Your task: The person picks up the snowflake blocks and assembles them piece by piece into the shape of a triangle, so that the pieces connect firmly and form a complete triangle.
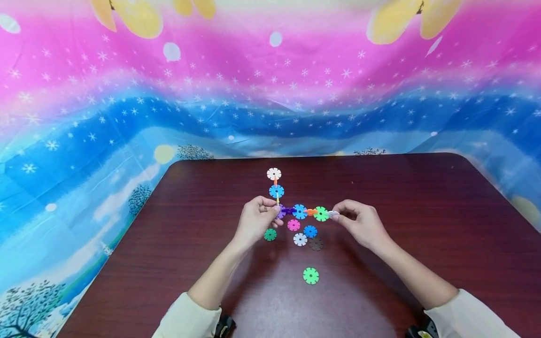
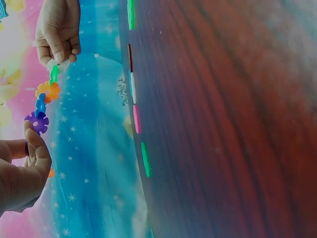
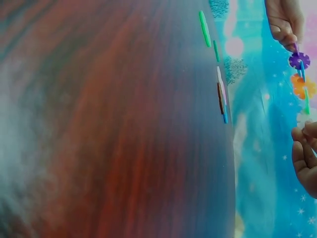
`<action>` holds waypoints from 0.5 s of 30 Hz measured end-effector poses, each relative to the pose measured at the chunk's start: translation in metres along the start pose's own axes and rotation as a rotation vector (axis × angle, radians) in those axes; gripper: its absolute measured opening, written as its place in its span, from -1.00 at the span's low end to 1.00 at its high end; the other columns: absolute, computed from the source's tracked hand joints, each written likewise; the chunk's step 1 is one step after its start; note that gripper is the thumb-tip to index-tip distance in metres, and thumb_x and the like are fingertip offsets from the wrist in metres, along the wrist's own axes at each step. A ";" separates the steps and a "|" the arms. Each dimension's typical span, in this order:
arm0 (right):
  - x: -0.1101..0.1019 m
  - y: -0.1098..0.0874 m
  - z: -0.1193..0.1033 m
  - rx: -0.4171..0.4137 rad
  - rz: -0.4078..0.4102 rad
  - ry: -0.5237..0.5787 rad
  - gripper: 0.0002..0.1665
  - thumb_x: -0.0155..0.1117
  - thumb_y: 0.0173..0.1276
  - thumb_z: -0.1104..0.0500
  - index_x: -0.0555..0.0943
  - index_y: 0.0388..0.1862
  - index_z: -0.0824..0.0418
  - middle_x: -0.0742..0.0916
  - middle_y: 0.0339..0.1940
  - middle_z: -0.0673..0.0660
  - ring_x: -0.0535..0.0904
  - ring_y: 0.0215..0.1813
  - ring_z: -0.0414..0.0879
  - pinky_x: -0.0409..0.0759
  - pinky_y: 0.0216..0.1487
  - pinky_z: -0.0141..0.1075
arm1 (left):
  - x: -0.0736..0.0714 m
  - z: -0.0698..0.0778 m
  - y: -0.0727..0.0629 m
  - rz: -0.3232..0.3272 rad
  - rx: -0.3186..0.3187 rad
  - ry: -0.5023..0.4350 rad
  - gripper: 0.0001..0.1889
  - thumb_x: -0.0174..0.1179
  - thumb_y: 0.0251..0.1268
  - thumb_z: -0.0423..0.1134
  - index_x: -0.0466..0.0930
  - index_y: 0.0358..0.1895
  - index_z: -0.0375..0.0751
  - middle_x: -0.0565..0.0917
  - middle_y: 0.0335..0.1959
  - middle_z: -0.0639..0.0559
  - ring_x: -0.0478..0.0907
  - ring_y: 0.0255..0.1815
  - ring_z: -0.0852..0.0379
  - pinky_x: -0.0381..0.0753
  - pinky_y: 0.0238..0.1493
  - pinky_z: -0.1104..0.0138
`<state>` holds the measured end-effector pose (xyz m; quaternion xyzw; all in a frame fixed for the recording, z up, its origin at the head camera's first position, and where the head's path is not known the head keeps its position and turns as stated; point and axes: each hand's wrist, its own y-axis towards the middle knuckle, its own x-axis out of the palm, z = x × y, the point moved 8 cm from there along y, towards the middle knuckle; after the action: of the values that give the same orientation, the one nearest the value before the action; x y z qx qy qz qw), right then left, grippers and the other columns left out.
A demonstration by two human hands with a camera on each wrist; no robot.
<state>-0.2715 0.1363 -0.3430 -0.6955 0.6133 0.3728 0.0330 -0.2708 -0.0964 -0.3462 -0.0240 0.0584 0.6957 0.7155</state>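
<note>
Slotted plastic discs are joined into an L-shaped chain held above the table. At its corner, my left hand [image 1: 258, 220] pinches a purple disc [image 1: 281, 213]. Rightward run a dark purple disc [image 1: 289, 211], a blue disc [image 1: 300, 211], an orange disc [image 1: 311, 212] and a light green disc [image 1: 320, 214]. A white disc [image 1: 333, 213] ends that arm, pinched between thumb and fingertips of my right hand [image 1: 361, 223]. The other arm leads away through a second blue disc [image 1: 276, 191] to a cream disc [image 1: 274, 174]. Fingers partly cover the corner disc in the left wrist view.
Loose discs lie on the dark wooden table [image 1: 177, 263]: dark green [image 1: 270, 234], pink [image 1: 293, 225], white [image 1: 300, 239], blue [image 1: 310, 231], brown [image 1: 316, 244] and, nearer the front, light green [image 1: 311, 276]. A printed cloth [image 1: 253, 94] hangs behind the table.
</note>
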 end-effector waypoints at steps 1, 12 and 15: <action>0.000 0.000 -0.001 -0.006 -0.001 -0.004 -0.87 0.35 0.14 0.33 0.63 -0.34 0.14 0.67 -0.42 -0.04 0.48 -0.42 -0.15 0.48 -0.44 -0.39 | -0.001 0.000 0.000 0.006 -0.001 0.004 -0.83 0.16 0.23 -0.43 0.44 -0.18 -0.47 0.63 -0.47 -0.17 0.62 -0.59 0.12 0.63 -0.45 0.33; -0.002 0.002 -0.017 0.043 -0.024 0.080 -0.91 0.30 0.20 0.35 0.59 -0.31 0.25 0.65 -0.42 0.09 0.47 -0.43 -0.11 0.45 -0.47 -0.40 | -0.009 -0.001 0.003 0.019 -0.008 0.003 -0.84 0.14 0.26 -0.40 0.50 -0.17 -0.44 0.63 -0.48 -0.29 0.62 -0.57 0.07 0.63 -0.42 0.26; -0.002 0.001 -0.019 0.075 -0.038 0.126 -0.91 0.28 0.21 0.34 0.58 -0.29 0.29 0.65 -0.41 0.13 0.49 -0.42 -0.07 0.47 -0.46 -0.38 | -0.011 -0.001 0.004 0.016 -0.006 0.009 -0.84 0.13 0.27 -0.38 0.50 -0.16 -0.44 0.63 -0.48 -0.31 0.63 -0.56 0.04 0.63 -0.40 0.23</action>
<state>-0.2637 0.1282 -0.3281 -0.7273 0.6145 0.3044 0.0273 -0.2750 -0.1069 -0.3461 -0.0289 0.0598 0.7014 0.7096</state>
